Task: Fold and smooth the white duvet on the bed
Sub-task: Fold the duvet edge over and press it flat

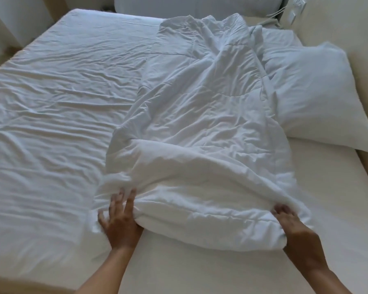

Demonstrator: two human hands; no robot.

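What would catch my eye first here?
A long white duvet lies bunched down the middle of the bed. At its near end, the left hand and right hand press its two corners. A plump pillow sits to the right.

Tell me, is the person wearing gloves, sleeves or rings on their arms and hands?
No gloves. The left hand and right hand are bare, and both forearms are bare up to the picture's bottom edge, so no sleeves show. I see no watch or bracelet. The fingers are too blurred to rule out a ring.
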